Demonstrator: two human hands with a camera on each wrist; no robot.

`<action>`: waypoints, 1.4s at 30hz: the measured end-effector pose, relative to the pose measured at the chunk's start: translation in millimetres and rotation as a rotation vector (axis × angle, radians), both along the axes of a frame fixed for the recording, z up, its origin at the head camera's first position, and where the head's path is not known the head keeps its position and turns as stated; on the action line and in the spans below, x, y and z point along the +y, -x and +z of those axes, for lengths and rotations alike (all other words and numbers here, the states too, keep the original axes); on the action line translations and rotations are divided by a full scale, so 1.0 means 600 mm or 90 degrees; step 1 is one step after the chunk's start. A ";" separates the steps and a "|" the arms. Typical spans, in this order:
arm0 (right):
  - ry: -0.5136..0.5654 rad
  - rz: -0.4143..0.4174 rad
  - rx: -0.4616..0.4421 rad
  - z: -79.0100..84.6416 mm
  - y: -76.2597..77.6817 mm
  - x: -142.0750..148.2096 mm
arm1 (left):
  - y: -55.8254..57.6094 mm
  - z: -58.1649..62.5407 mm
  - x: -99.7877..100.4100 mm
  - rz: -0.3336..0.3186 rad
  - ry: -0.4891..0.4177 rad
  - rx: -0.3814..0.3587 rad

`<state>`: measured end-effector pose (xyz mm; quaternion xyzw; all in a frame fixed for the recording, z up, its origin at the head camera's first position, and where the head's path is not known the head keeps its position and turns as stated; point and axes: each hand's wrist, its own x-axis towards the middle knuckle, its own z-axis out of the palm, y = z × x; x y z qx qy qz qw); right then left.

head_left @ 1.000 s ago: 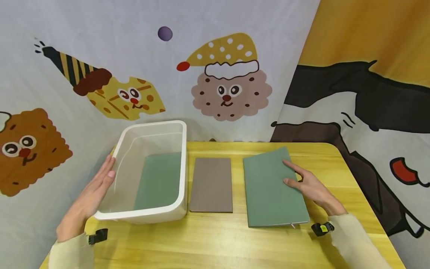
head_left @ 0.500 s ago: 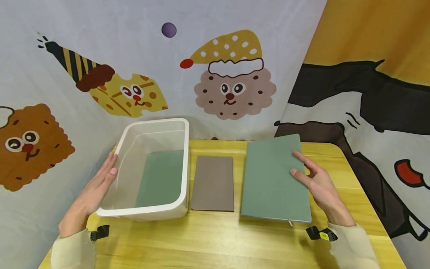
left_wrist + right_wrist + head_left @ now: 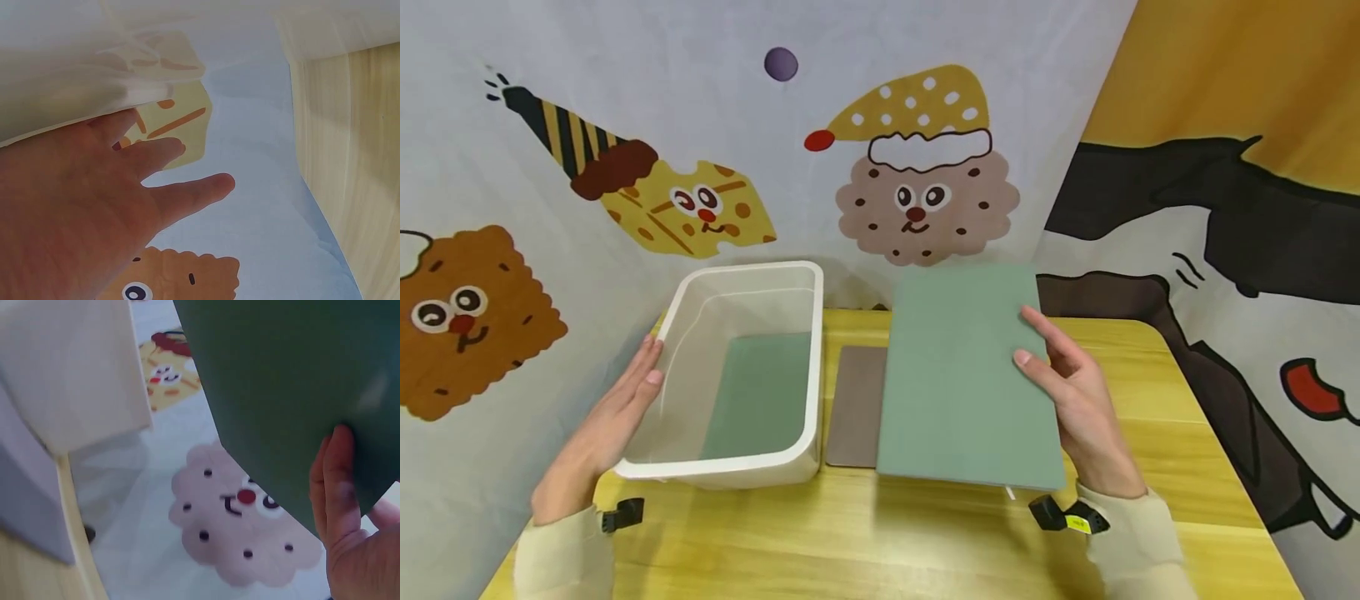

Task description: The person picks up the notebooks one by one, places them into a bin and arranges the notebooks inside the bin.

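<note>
My right hand (image 3: 1078, 400) pinches the right edge of a large green notebook (image 3: 962, 375), thumb on top and fingers beneath, as the right wrist view shows. The notebook (image 3: 281, 394) is off the table, partly covering a smaller grey-brown notebook (image 3: 855, 408) that lies flat. A white ribbon end pokes out at its lower edge. On the left, my left hand (image 3: 606, 425) rests with straight fingers against the outer left side of a white plastic bin (image 3: 815, 400). Another green notebook (image 3: 760, 396) lies on the bin's floor. In the left wrist view the left fingers (image 3: 194, 197) are spread.
The wooden table (image 3: 760, 542) has its rounded far right corner near a printed curtain (image 3: 1150, 250). Behind the bin hangs a pale cloth (image 3: 715, 83) with cartoon food figures. A black wrist camera (image 3: 622, 515) sits at the left wrist, another (image 3: 1067, 514) at the right.
My right hand has raised the large green notebook off the table and carried it left, over part of the grey-brown notebook. The left hand stays at the bin's side.
</note>
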<state>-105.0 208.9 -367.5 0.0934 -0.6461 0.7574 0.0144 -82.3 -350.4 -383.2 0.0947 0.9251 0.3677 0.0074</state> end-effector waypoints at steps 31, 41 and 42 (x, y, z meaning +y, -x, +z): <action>0.135 0.076 0.041 0.038 0.039 -0.259 | -0.004 -0.003 0.002 -0.002 -0.003 0.004; 0.090 0.075 0.032 0.037 0.064 -0.322 | -0.002 -0.005 0.002 -0.001 -0.009 0.004; 0.072 0.071 0.033 0.036 0.067 -0.329 | -0.003 -0.006 0.001 -0.001 -0.010 0.004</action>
